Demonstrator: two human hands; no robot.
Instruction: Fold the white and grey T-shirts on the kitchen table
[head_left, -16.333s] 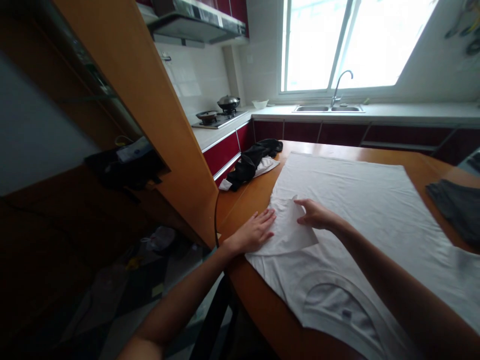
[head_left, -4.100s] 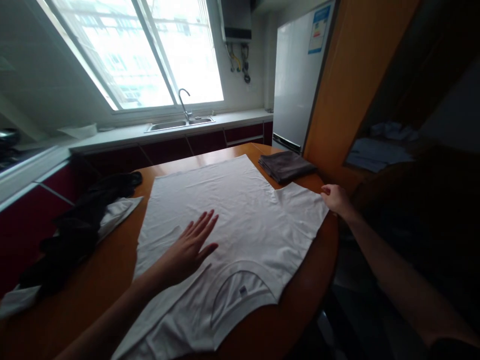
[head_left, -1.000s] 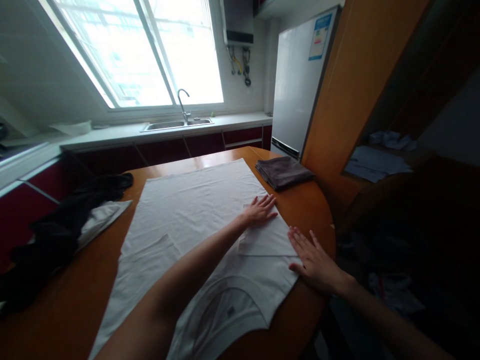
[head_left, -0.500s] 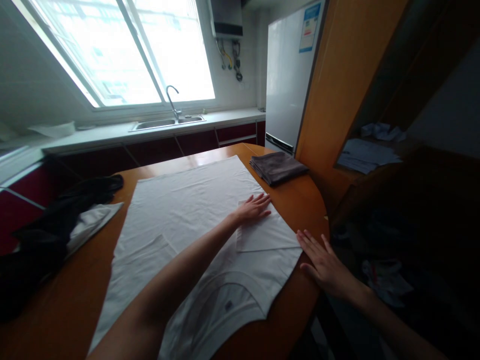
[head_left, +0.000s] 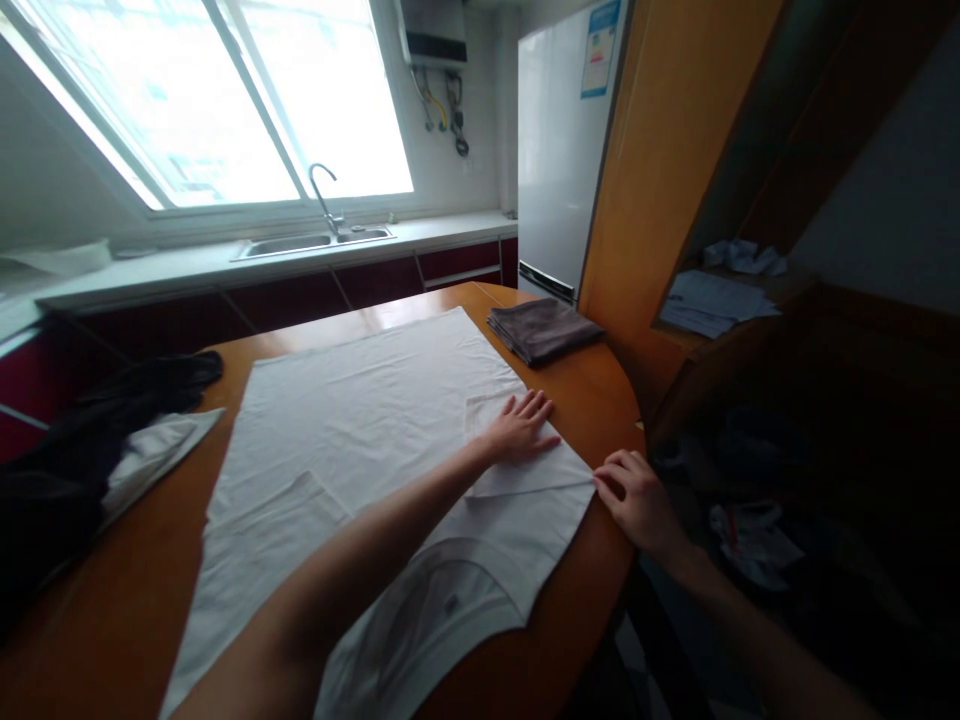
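A white T-shirt [head_left: 360, 390] lies spread over the wooden table, its neckline nearest me and both sleeves folded inward onto the body. My left hand [head_left: 521, 427] rests flat on the right folded sleeve, fingers spread. At the shirt's right edge, where the sleeve fold meets the shoulder, my right hand [head_left: 636, 497] pinches the cloth corner between thumb and fingers. My left forearm crosses over the shirt and hides part of its middle.
A folded dark grey cloth [head_left: 544, 330] lies at the table's far right. Dark and white garments [head_left: 97, 440] are heaped on the left. Beyond the wooden table [head_left: 600, 380] stand a counter with a sink [head_left: 289, 245] and a fridge [head_left: 559, 160]. Papers [head_left: 712, 300] lie on a shelf at right.
My left hand has slid right and slightly nearer along the folded sleeve. My right hand's fingers, formerly stretched out, have closed on the shirt's edge. The view has shifted a little.
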